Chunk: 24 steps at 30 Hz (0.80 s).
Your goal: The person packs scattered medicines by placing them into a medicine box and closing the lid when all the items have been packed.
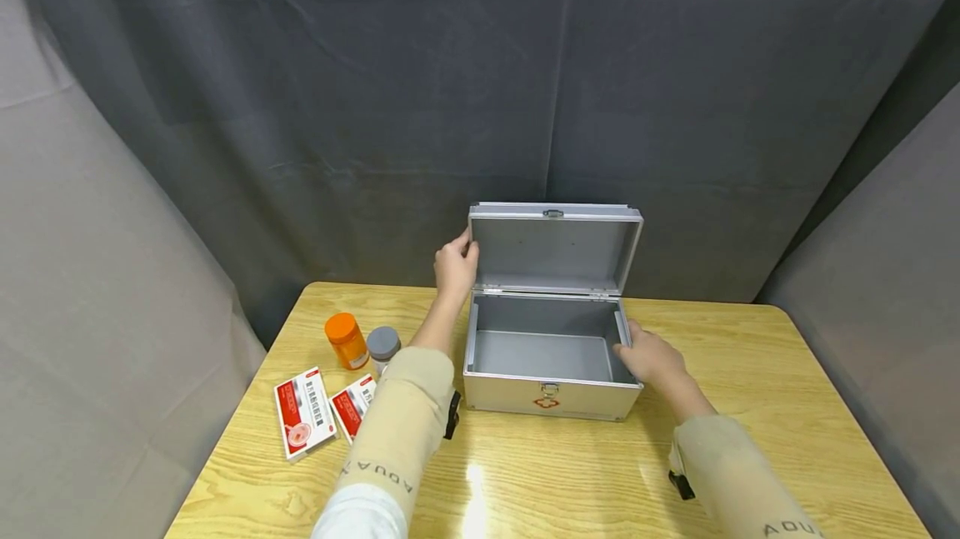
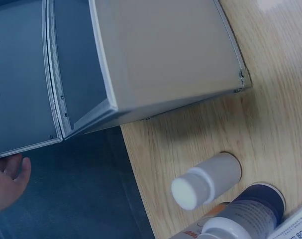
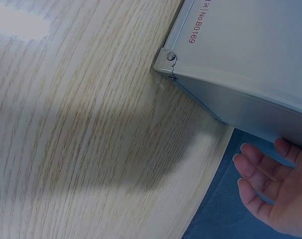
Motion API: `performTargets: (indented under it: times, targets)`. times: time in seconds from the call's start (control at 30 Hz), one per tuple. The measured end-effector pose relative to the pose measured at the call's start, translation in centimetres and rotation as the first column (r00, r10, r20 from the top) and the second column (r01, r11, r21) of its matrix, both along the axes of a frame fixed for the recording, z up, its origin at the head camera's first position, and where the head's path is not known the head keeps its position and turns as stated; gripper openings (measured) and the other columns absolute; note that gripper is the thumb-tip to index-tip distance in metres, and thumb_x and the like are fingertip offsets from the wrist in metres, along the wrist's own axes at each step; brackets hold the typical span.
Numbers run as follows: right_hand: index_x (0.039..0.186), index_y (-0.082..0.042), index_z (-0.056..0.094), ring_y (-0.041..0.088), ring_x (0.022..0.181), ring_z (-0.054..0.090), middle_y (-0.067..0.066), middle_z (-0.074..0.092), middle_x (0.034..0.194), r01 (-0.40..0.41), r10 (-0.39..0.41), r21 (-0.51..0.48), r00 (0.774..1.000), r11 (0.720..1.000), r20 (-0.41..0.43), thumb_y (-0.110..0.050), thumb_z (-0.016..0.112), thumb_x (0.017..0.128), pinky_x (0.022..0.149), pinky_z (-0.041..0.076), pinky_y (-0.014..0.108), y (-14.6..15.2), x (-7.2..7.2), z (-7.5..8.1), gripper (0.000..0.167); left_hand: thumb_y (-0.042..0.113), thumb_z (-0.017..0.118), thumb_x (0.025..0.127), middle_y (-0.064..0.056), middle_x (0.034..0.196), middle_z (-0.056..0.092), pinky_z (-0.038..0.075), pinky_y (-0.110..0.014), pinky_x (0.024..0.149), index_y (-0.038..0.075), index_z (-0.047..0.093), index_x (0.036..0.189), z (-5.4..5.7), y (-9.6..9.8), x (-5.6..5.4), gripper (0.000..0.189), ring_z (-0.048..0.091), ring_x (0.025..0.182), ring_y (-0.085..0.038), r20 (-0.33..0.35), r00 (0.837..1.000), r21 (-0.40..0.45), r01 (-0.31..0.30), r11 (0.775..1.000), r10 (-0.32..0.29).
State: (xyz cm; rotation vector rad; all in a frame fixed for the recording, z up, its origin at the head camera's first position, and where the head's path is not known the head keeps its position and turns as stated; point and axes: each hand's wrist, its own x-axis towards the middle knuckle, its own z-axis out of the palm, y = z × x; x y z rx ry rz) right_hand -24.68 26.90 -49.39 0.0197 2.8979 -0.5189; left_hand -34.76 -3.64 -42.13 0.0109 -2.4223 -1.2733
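A silver first-aid box point(image 1: 506, 396) with a red cross emblem stands on the table, its lid point(image 1: 555, 252) raised and its grey inside bare. My left hand point(image 1: 456, 268) holds the left edge of the lid, some fingers hidden behind it. In the left wrist view, that hand point(image 2: 9, 181) appears at the lid's corner. On the opposite side, my right hand point(image 1: 651, 353) holds the box's right wall, thumb over the rim. The right wrist view has this hand point(image 3: 275, 184) beside the outer wall, several fingers loosely bent and apart from it.
Left of the box are an orange bottle point(image 1: 347, 341) and a grey-capped bottle point(image 1: 384, 344). A white bottle point(image 2: 208, 180) shows in the left wrist view. Two red-and-white medicine boxes, one flat at the left point(image 1: 305, 412), lie nearer. A dark curtain point(image 1: 375, 106) hangs behind the table.
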Motion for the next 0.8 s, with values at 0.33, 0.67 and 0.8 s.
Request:
performTargets:
  times: [0.33, 0.67, 0.8]
  targets:
    - [0.14, 0.005, 0.025, 0.051, 0.117, 0.039, 0.033, 0.039, 0.132, 0.004, -0.004, 0.0, 1.0, 1.0, -0.031, -0.038, 0.04, 0.089, 0.08, 0.04, 0.061, -0.36, 0.29, 0.23, 0.068, 0.017, 0.055, 0.089, -0.007, 0.105, 0.067, 0.047, -0.045, 0.079, 0.017, 0.061, 0.121, 0.75, 0.35, -0.12, 0.032, 0.063, 0.093, -0.027, 0.063, 0.998, 0.027, -0.027, 0.999, 0.025]
    - [0.14, 0.005, 0.025, 0.05, 0.116, 0.041, 0.033, 0.04, 0.131, 0.004, -0.004, 0.01, 1.0, 1.0, -0.031, -0.037, 0.041, 0.089, 0.079, 0.041, 0.06, -0.34, 0.26, 0.08, 0.068, 0.014, 0.055, 0.088, -0.01, 0.104, 0.067, 0.048, -0.043, 0.08, 0.014, 0.06, 0.122, 0.46, 0.25, -0.21, 0.034, 0.063, 0.094, -0.026, 0.068, 0.998, 0.048, 0.005, 0.999, -0.008]
    - [0.14, 0.006, 0.025, 0.051, 0.117, 0.039, 0.033, 0.038, 0.132, 0.004, -0.004, 0.012, 1.0, 1.0, -0.024, -0.038, 0.041, 0.089, 0.08, 0.04, 0.06, -0.22, 0.28, 0.08, 0.069, 0.013, 0.057, 0.087, -0.013, 0.107, 0.064, 0.048, -0.038, 0.085, 0.012, 0.058, 0.124, 0.09, 0.23, -0.27, 0.036, 0.062, 0.101, -0.024, 0.073, 0.996, 0.089, 0.035, 0.995, -0.042]
